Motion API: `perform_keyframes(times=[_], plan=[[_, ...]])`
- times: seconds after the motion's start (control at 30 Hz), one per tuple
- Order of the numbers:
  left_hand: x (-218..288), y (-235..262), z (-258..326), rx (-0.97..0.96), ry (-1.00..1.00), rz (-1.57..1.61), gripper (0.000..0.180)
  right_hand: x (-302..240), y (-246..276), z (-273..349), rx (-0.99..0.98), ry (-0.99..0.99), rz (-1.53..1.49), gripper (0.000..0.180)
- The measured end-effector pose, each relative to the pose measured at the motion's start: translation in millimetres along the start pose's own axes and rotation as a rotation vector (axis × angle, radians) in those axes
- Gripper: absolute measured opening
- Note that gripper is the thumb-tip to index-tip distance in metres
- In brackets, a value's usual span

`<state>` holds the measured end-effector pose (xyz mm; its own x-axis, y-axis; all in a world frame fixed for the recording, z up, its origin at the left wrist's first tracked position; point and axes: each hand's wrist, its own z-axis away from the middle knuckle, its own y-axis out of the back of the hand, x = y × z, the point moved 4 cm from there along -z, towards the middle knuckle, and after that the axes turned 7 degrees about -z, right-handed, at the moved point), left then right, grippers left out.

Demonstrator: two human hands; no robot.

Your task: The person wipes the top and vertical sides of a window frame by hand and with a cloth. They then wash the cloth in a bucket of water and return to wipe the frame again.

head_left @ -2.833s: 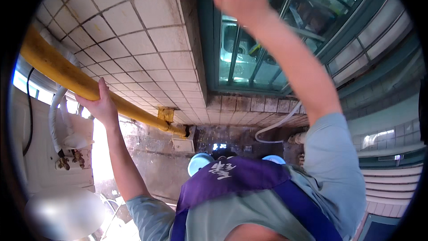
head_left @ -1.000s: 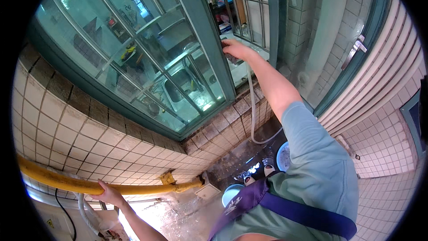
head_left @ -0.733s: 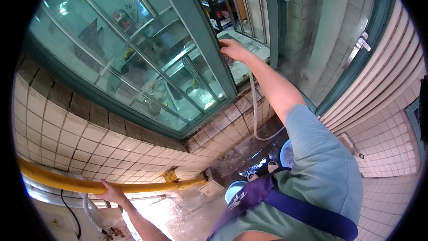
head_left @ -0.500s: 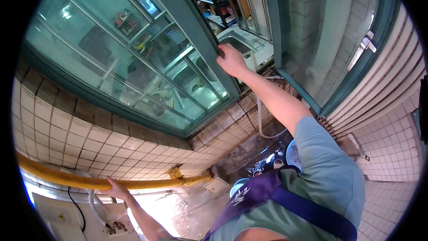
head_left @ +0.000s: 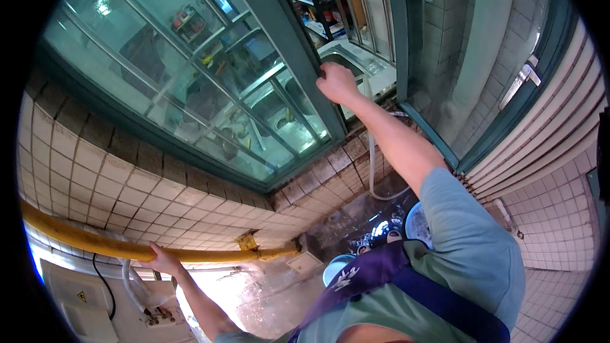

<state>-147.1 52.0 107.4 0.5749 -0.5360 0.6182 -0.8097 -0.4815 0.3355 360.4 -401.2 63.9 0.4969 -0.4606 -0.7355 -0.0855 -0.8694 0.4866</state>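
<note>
At 8 o'clock of your field of view, your left hand [head_left: 165, 262] grasps the yellow pipe [head_left: 82, 234], which runs from 9 o'clock down toward 6 along the tiled wall [head_left: 121, 178]. At 1 o'clock, your right hand [head_left: 337, 82], fingers curled, meets the edge of the green window frame [head_left: 289, 44], itself at 12 o'clock; whether it grips the frame or encloses something cannot be told. A blue basin [head_left: 335, 271] stands near 5 o'clock.
</note>
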Motion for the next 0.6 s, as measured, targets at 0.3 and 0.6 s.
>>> perform_keyframes(times=[0.3,0.6], plan=[[73,1,79,0.135,-0.516,-0.160,0.101,10,-7,11,-0.022,0.043,-0.093,0.046],[337,-84,208,-0.767,-0.865,0.394,0.050,50,-22,20,-0.141,-0.075,-0.330,0.052]])
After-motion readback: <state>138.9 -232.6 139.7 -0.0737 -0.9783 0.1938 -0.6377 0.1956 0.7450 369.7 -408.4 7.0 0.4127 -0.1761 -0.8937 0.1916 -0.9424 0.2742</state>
